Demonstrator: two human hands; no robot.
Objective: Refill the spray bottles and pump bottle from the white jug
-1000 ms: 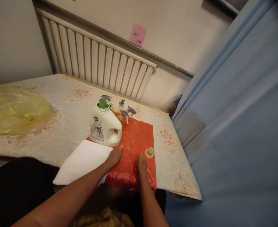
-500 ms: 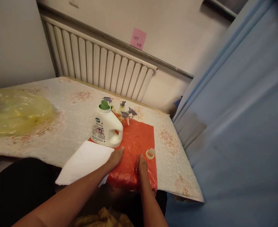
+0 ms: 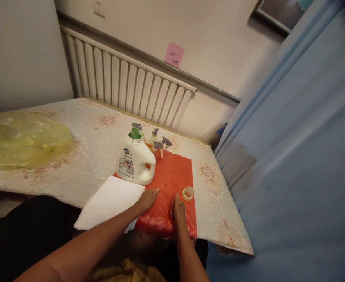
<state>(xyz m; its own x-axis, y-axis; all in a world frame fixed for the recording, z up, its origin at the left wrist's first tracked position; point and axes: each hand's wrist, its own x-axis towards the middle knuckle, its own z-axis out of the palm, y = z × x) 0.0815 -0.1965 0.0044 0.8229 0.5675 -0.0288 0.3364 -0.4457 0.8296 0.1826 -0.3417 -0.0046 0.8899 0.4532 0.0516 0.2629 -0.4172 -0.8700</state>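
Observation:
My left hand (image 3: 148,199) lies on a red plastic bag (image 3: 175,168) spread over the table, its fingers stretched to the right. My right hand (image 3: 177,208) rests on the same bag with the fingers curled in; whatever they may hold is hidden. Just beyond its thumb sits a translucent cap (image 3: 188,193) with a pale rim. Behind my left hand stands a white jug (image 3: 135,162) with a handle, a label and a green piece in its open neck. A white cloth or paper sheet (image 3: 109,201) lies flat under my left forearm.
Several spray bottles (image 3: 158,145) with grey trigger heads cluster behind the jug. At the left of the flowered tablecloth (image 3: 93,145) lies a yellow plastic bag (image 3: 25,139). A radiator (image 3: 125,78) runs along the wall, and a blue curtain (image 3: 295,156) hangs at the right.
The view has tipped up slightly, so everything sits a little lower and further right. My left hand keeps its place on the red bag, and so does my right hand beside the cap.

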